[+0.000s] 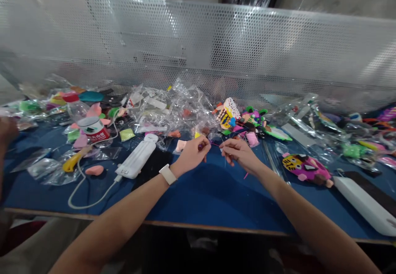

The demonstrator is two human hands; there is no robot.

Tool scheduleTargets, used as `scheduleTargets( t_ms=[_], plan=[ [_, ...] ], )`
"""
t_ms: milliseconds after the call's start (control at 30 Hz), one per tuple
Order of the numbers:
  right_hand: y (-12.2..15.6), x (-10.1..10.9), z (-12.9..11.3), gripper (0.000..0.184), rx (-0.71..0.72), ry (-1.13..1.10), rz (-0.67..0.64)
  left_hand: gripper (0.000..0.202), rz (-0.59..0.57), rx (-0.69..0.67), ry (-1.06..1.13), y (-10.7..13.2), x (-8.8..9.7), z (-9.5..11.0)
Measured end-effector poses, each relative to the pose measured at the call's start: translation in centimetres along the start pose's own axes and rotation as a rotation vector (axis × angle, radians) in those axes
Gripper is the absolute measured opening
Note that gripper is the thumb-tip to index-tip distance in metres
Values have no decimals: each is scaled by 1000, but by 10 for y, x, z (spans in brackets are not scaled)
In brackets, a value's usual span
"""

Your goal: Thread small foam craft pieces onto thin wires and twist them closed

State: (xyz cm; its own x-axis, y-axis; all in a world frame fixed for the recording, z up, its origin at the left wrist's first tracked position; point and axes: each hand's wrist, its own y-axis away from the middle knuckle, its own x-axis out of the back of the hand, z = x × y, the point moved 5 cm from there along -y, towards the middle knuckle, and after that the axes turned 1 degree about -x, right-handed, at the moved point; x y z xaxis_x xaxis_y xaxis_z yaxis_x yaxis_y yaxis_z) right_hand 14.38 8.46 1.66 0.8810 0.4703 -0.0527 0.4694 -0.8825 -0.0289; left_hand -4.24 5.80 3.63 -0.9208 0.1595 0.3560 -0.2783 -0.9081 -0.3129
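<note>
My left hand [193, 154], with a white watch [168, 174] on its wrist, hovers over the blue table [198, 200] with fingers pinched on a small purple piece. My right hand [239, 152] is close beside it, fingers pinched on a thin thread or needle that runs toward the left hand. A pink strand hangs below the right hand. Just behind the hands lie colourful felt animal pieces [238, 119] and clear plastic bags [173, 109].
A white power bank [137, 158] with a cable and a red-labelled glue tub [93, 129] sit at the left. A pink felt tiger [305, 167] and a white box [365, 204] lie at the right. A perforated metal screen [198, 47] backs the table. Another person's hand [6, 129] shows at far left.
</note>
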Motion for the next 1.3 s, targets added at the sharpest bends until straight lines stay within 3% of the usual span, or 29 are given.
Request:
scheduleTargets(
  t_ms=[200, 433, 700, 933, 1300],
  plan=[
    [4, 1, 15, 27, -24, -93, -2, 18, -167, 17, 149, 0, -14, -6],
    [-3, 4, 21, 31, 60, 145, -30, 15, -105, 30, 74, -2, -13, -11],
    [1, -5, 20, 24, 66, 5, -25, 10, -55, 66, 60, -3, -13, -15],
    [5, -12, 13, 25, 140, 121, -116, 13, -79, 31, 58, -2, -15, -18],
    [8, -14, 3, 19, 261, 264, -69, 16, -122, 28, 40, -1, -17, -12]
  ],
)
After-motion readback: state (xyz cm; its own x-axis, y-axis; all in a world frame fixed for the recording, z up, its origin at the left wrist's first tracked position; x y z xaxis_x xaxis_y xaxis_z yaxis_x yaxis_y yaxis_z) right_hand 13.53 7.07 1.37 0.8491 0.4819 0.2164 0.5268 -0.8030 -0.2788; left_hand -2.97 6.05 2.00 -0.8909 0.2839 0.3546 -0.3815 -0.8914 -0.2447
